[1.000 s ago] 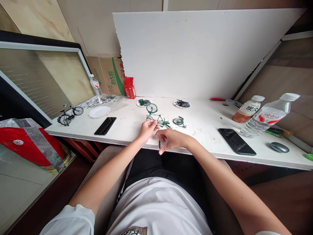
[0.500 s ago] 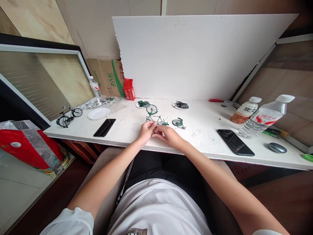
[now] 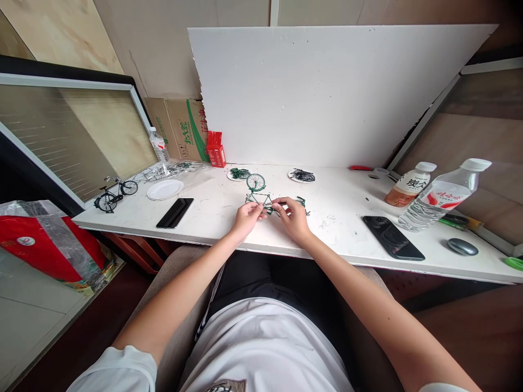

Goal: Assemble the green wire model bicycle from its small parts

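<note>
A green model bicycle frame [image 3: 259, 196] with a spoked wheel [image 3: 256, 182] at its far end is over the near middle of the white table. My left hand [image 3: 247, 216] is closed, thumb and fingertips pinched on the near side of the frame. My right hand [image 3: 293, 216] is just right of it, its thumb and forefinger pinched together by the frame's right end; what they hold is too small to make out. Behind my right hand, another green wheel piece [image 3: 301, 200] is mostly hidden.
Small plates with green parts [image 3: 240, 173] and black parts [image 3: 303, 175] are at the back. Leftward are a phone [image 3: 175, 213], a white plate [image 3: 165, 190] and a black model bicycle [image 3: 116, 194]. Another phone [image 3: 393, 237], bottles [image 3: 443, 193] and a mouse [image 3: 463, 246] are to the right.
My hands, together before, are now apart: the right has moved right and away from me, partly covering the green wheel piece. The bicycle frame and its wheel have shifted slightly right.
</note>
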`<control>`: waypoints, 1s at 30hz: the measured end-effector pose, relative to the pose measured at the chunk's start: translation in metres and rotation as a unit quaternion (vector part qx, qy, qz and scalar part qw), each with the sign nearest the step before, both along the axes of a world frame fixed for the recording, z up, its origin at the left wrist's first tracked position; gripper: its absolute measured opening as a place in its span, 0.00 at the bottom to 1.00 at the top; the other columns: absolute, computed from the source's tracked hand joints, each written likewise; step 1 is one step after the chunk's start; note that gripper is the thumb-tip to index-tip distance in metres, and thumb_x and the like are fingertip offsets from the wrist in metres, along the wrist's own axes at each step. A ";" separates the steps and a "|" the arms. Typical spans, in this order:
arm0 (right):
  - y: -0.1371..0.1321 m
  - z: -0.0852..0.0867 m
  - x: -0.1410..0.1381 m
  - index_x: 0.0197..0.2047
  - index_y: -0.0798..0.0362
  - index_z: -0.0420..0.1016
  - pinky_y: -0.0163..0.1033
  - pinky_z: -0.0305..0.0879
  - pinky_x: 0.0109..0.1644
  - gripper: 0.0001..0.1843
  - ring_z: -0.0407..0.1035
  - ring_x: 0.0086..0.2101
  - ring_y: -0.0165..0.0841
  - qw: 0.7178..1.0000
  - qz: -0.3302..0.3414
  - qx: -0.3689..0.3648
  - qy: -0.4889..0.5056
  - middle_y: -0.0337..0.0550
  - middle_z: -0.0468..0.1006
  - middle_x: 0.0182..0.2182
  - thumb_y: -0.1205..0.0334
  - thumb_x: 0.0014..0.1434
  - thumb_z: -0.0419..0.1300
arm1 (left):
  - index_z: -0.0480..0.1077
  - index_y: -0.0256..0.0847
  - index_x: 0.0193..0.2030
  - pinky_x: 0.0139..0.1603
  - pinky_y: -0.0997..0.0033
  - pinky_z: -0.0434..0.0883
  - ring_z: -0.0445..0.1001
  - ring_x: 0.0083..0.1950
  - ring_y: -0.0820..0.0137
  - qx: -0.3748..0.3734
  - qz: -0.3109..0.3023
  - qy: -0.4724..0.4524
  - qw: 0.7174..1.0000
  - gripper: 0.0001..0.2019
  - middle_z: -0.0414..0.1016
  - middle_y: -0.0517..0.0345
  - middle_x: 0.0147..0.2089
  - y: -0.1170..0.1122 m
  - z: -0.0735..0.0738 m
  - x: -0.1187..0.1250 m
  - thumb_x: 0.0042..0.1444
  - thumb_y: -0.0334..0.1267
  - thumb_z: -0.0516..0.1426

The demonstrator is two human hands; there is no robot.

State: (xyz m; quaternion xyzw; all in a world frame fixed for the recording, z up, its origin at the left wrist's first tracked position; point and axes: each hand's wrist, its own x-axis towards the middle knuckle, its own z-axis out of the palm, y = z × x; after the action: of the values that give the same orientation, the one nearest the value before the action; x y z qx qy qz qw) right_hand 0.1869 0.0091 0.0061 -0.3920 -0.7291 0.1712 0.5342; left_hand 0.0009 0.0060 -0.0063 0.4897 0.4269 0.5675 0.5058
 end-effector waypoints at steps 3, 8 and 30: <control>0.000 -0.002 -0.001 0.48 0.48 0.82 0.45 0.73 0.41 0.19 0.80 0.45 0.42 1.000 0.004 0.007 -0.017 0.49 0.87 0.47 0.44 0.75 0.58 | 0.78 0.35 0.46 0.45 0.67 0.75 0.83 0.38 0.67 0.002 -0.001 0.004 1.000 0.15 0.85 0.46 0.42 0.000 0.000 0.000 0.64 0.47 0.68; 0.000 -0.004 -0.002 0.49 0.48 0.81 0.44 0.73 0.41 0.19 0.80 0.46 0.43 0.999 0.011 0.012 -0.030 0.49 0.86 0.47 0.44 0.76 0.56 | 0.78 0.36 0.45 0.45 0.67 0.76 0.83 0.38 0.67 0.004 -0.004 0.007 1.000 0.15 0.85 0.46 0.41 0.001 0.000 0.000 0.64 0.48 0.68; -0.005 -0.002 -0.003 0.50 0.48 0.79 0.46 0.74 0.45 0.19 0.77 0.46 0.43 0.997 0.017 0.031 -0.069 0.50 0.85 0.47 0.45 0.78 0.53 | 0.78 0.36 0.44 0.46 0.65 0.76 0.82 0.38 0.67 0.006 -0.008 0.001 1.000 0.15 0.85 0.48 0.40 0.000 0.001 0.001 0.65 0.47 0.67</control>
State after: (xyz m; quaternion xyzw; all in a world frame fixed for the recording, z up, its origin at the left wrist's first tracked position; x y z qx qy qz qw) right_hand 0.1835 0.0040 0.0041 -0.3739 -0.7756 0.1305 0.4916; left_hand 0.0023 0.0061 -0.0051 0.4969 0.4202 0.5652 0.5071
